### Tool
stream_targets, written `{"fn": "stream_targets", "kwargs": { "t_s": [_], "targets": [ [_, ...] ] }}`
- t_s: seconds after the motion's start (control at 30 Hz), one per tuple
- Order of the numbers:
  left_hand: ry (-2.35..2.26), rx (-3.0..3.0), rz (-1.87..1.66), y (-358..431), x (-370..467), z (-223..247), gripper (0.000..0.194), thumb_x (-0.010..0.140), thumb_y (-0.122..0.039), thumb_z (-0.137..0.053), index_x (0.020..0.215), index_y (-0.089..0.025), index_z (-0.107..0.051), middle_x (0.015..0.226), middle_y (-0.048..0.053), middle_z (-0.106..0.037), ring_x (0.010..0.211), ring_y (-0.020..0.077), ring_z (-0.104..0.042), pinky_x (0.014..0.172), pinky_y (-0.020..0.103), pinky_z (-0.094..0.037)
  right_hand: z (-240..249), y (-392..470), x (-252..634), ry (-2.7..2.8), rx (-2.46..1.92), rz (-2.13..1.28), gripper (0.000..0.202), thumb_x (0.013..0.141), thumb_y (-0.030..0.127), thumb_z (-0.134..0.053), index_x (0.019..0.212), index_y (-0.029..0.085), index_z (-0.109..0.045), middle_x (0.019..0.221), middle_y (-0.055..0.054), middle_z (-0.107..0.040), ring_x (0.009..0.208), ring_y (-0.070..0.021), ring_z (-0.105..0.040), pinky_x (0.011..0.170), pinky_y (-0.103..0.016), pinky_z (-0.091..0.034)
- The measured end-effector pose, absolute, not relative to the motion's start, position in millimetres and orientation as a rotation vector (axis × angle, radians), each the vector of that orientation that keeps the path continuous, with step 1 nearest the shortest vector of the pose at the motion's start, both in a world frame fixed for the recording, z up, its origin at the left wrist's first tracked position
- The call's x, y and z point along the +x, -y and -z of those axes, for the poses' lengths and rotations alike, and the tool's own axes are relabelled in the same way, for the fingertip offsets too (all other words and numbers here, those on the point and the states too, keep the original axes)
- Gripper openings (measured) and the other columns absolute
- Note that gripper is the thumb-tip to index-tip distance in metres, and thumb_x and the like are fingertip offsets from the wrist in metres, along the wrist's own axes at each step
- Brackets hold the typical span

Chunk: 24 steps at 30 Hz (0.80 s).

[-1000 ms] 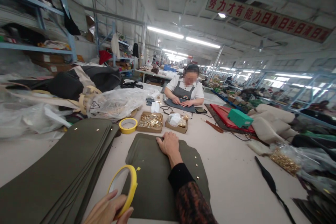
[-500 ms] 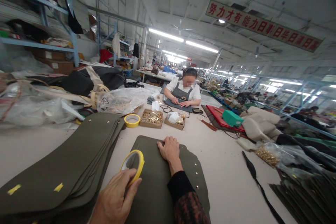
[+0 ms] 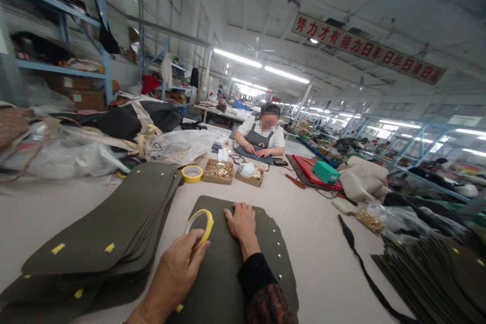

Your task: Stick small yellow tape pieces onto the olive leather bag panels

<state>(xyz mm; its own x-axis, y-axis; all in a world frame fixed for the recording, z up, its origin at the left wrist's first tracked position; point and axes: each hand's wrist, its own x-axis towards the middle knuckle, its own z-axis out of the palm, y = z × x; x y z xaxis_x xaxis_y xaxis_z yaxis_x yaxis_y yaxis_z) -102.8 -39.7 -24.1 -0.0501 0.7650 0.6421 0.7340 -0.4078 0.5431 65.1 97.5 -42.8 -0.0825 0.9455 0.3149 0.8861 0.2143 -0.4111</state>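
Observation:
A yellow tape roll (image 3: pixel 207 233) is pinched in my left hand (image 3: pixel 175 269), tilted above the left part of a dark green panel (image 3: pixel 224 263). My right hand (image 3: pixel 242 221) lies on the panel near its far edge, fingers spread and pressing flat. Several small gold studs run down the panel's right side. A bit of yellow tape (image 3: pixel 179 308) shows near the panel's lower left edge, by my left wrist. To the left lies a stack of similar green pieces (image 3: pixel 110 217) with yellow tape bits on them.
Beyond the panel are another yellow tape roll (image 3: pixel 192 174) and boxes of gold hardware (image 3: pixel 217 171). Across the table (image 3: pixel 315 233) a person (image 3: pixel 261 136) works on a dark piece. A black strap (image 3: pixel 364 263) and more green pieces (image 3: pixel 433 273) lie at the right.
The view has shifted slightly, showing more of the left stack and more studs. My left hand and the tape roll are a little closer to my right hand, which stays on the panel.

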Motion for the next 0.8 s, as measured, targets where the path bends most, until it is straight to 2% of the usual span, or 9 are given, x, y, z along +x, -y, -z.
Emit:
{"fn": "stream_targets", "kwargs": {
  "t_s": [0.1,0.2,0.3,0.4,0.5,0.63,0.8],
  "targets": [
    [-1.612,2.048,-1.359,44.5,-97.1,19.7,0.016,0.091,-0.038,-0.047,0.098,-0.026,-0.055,0.086,-0.001,-0.069,0.079,0.0163,-0.066,0.071,0.025,-0.049,40.1,-93.6,65.1,1.958,-1.587,-0.257,0.033,0.085,0.038,-0.057,0.107,0.016,-0.066,0.111,-0.018,-0.065,0.110,-0.0343,-0.052,0.096,-0.049,-0.034],
    [-1.520,1.932,-1.190,50.6,-91.6,10.5,0.015,0.092,-0.037,-0.043,0.094,-0.025,-0.053,0.078,-0.002,-0.065,0.072,0.0152,-0.063,0.067,0.023,-0.047,31.0,-89.3,68.4,1.921,-1.442,-0.411,0.029,0.087,0.030,-0.051,0.111,0.017,-0.064,0.111,-0.013,-0.067,0.107,-0.0273,-0.058,0.096,-0.043,-0.040],
    [-1.426,1.853,-1.112,55.6,-88.1,-0.3,0.021,0.094,-0.040,-0.038,0.091,-0.023,-0.051,0.071,-0.004,-0.057,0.065,0.0141,-0.058,0.063,0.023,-0.043,15.9,-74.6,78.8,1.881,-1.311,-0.598,0.032,0.091,0.024,-0.040,0.112,0.016,-0.062,0.105,-0.010,-0.070,0.094,-0.0204,-0.065,0.085,-0.035,-0.050],
    [-1.378,1.807,-1.127,58.5,-85.1,-8.5,0.029,0.094,-0.046,-0.036,0.090,-0.022,-0.051,0.067,-0.005,-0.051,0.061,0.0135,-0.051,0.059,0.023,-0.041,-2.2,-42.1,96.9,1.897,-1.167,-0.799,0.030,0.090,0.023,-0.041,0.104,0.015,-0.066,0.089,-0.006,-0.072,0.077,-0.0166,-0.067,0.071,-0.029,-0.054],
    [-1.356,1.808,-1.126,61.2,-79.0,-12.9,0.033,0.094,-0.048,-0.036,0.085,-0.021,-0.053,0.064,-0.006,-0.047,0.060,0.0128,-0.049,0.057,0.022,-0.039,-18.9,-1.2,116.4,1.903,-0.926,-0.984,0.024,0.087,0.019,-0.049,0.098,0.019,-0.069,0.087,-0.003,-0.069,0.078,-0.0150,-0.065,0.073,-0.027,-0.053],
    [-1.286,1.881,-1.014,68.8,-63.4,-14.0,0.034,0.094,-0.045,-0.036,0.080,-0.021,-0.056,0.064,-0.005,-0.050,0.061,0.0123,-0.050,0.059,0.021,-0.039,-29.1,38.7,134.7,1.931,-0.918,-0.872,0.026,0.086,0.014,-0.050,0.100,0.022,-0.070,0.089,-0.002,-0.067,0.083,-0.0146,-0.063,0.078,-0.027,-0.050],
    [-1.230,1.994,-0.868,82.1,-39.7,-13.8,0.028,0.095,-0.039,-0.037,0.079,-0.022,-0.053,0.063,-0.005,-0.054,0.060,0.0120,-0.053,0.058,0.021,-0.040,-24.4,62.8,149.6,1.957,-0.970,-0.754,0.026,0.082,0.010,-0.053,0.101,0.020,-0.068,0.096,-0.004,-0.066,0.086,-0.0142,-0.062,0.079,-0.025,-0.050]
  ]
}}
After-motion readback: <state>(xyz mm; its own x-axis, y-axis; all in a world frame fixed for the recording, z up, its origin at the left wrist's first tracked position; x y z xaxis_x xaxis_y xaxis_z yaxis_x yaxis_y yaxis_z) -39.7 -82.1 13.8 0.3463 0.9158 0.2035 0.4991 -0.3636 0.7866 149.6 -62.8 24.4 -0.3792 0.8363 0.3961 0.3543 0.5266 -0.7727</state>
